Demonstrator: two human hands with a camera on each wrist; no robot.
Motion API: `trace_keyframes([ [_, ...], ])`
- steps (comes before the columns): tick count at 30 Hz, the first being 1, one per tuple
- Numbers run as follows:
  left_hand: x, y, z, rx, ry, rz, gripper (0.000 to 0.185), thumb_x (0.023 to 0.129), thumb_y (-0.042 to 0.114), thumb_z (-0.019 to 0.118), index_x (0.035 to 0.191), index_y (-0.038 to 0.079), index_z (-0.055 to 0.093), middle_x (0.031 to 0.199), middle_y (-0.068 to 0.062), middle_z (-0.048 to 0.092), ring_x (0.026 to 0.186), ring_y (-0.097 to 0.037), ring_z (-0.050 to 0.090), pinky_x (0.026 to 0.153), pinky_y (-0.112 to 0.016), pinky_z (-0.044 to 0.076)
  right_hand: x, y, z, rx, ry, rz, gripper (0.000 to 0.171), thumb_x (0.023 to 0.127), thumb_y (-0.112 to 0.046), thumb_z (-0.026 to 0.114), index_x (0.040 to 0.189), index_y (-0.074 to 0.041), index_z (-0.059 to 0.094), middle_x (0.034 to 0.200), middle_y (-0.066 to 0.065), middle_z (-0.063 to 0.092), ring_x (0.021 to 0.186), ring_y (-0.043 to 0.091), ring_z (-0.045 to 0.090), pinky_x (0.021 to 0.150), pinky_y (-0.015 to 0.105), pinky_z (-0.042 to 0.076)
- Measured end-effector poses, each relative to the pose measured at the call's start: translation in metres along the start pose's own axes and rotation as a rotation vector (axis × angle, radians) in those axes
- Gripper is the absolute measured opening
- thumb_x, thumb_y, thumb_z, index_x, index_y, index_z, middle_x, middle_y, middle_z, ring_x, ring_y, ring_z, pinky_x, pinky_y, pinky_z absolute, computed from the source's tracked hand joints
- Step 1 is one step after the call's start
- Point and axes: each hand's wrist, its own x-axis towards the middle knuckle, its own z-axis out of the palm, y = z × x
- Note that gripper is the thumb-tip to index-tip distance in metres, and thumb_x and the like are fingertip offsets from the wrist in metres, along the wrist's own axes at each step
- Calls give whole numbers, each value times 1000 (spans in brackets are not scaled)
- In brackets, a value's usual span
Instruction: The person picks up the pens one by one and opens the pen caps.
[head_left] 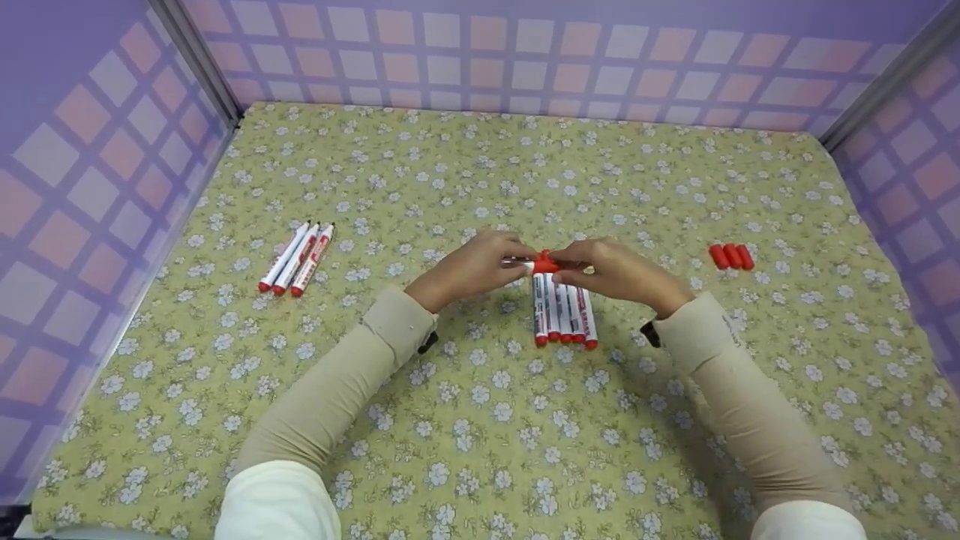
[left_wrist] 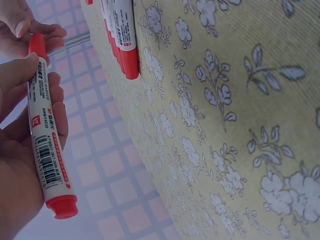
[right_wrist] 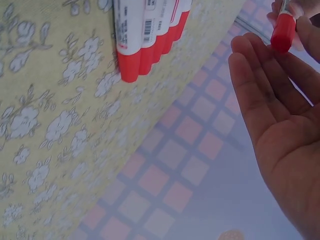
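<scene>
My left hand [head_left: 480, 262] holds a white marker [left_wrist: 47, 125] with a red cap [left_wrist: 37, 45]; the thumb lies along its barrel in the left wrist view. Beside the capped end is my right hand [head_left: 611, 270]. In the right wrist view its fingers are extended, with the fingertips close by the red cap [right_wrist: 283, 34]; firm contact cannot be made out. Just below both hands lies a row of several white markers [head_left: 564, 311] with red ends, side by side on the cloth. The hands hide the row's far ends in the head view.
Three uncapped markers [head_left: 298, 259] with dark tips lie together at the left. Three loose red caps [head_left: 731, 256] lie at the right. A floral cloth [head_left: 420, 420] covers the table, and checkered purple panels [head_left: 487, 52] stand along its back and sides.
</scene>
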Motion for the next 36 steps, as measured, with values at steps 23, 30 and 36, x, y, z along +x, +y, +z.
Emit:
trace_keyframes([
  [23,0,-1,7,112,-21,93,26,97,17,58,118,8,69,102,-7,66,83,-16,58,73,-30,49,12,-12,17,-114,47,-114,26,98,-12,55,118,-1,67,92,14,72,60,10,59,59,27,50],
  [30,-2,-1,6,54,-43,80,28,97,18,58,121,8,68,100,-6,64,78,-14,53,70,-26,45,11,-16,16,-141,42,-121,29,97,-11,57,123,-1,65,76,13,68,47,7,43,52,23,41],
  [36,-4,-1,4,27,-49,99,27,97,16,57,121,6,68,94,-7,62,74,-15,46,67,-26,40,11,-14,17,-147,58,-132,26,96,-12,58,118,-1,68,71,11,67,45,6,42,50,22,40],
])
